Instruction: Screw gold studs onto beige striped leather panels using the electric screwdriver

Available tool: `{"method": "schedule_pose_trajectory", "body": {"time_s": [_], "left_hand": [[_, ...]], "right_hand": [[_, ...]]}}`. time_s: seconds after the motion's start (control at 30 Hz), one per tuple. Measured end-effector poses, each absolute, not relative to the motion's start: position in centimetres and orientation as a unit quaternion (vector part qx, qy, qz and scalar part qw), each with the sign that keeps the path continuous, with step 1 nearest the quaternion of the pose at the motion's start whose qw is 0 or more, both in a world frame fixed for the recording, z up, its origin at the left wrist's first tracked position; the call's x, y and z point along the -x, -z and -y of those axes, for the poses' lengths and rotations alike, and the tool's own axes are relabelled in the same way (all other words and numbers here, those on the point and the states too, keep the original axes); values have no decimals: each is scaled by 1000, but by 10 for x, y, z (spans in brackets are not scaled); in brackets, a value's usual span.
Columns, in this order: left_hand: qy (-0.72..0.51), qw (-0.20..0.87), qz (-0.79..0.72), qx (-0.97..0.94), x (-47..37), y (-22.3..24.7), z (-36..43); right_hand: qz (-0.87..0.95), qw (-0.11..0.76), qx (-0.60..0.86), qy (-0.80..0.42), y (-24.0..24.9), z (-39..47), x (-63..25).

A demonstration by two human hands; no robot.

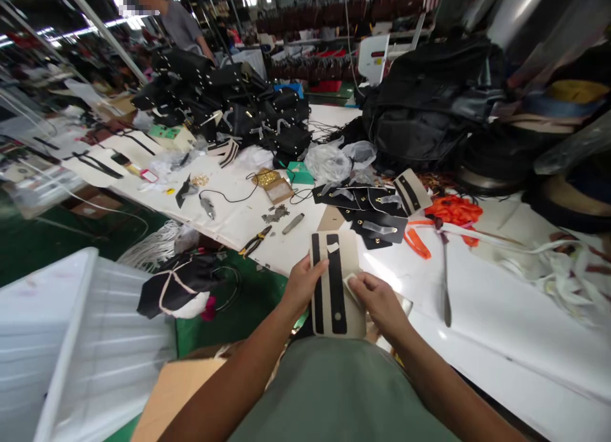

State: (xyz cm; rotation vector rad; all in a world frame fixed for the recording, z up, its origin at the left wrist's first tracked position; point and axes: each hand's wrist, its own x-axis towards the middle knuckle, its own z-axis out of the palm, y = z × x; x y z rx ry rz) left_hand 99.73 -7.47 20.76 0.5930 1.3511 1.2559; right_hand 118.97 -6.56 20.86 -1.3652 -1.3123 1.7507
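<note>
A beige flat panel [351, 254] with two black stripes is held upright in front of my body, beyond the table's near edge. My left hand [300, 286] grips its left side, thumb lying over the stripes. Near the top of the right stripe is a small white patch [333, 247]; a round metallic spot [338, 316] shows near that stripe's bottom. Against the panel's right side, my right hand [379, 300] pinches a small cream-coloured piece [352, 289], mostly covered by the fingers. Whether that piece is attached to the panel I cannot tell.
Pliers [256, 241] and a grey-handled tool [293, 223] lie on the white table [506, 324]. Black pieces with metal fittings [367, 203], orange material [453, 212] and a long metal tool [445, 280] are farther right. A white bin [90, 321] stands left; a person [181, 25] is behind.
</note>
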Motion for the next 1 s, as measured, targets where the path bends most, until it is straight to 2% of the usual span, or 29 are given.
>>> {"method": "schedule_pose_trajectory", "body": {"time_s": [0.1,0.3,0.43,0.6,0.77,1.0], "left_hand": [[-496,565,-596,-283,-998,-209,99],[-465,681,-541,-167,-1019,-210,140],[-434,674,-560,-209,-1030,-212,144],[-484,620,-582,-208,-1033,-210,133],[-518,602,-569,-214,-1036,-213,123],[-467,580,-577,-335,-1046,-231,121]], "right_hand": [[458,304,524,-650,-213,65,-1188],[438,329,535,-643,-213,68,-1185],[458,338,549,-612,-208,69,-1186],[549,403,560,-472,-211,68,-1206],[603,246,509,-563,-218,84,-1217],[608,228,529,-547,-205,92,-1216]]}}
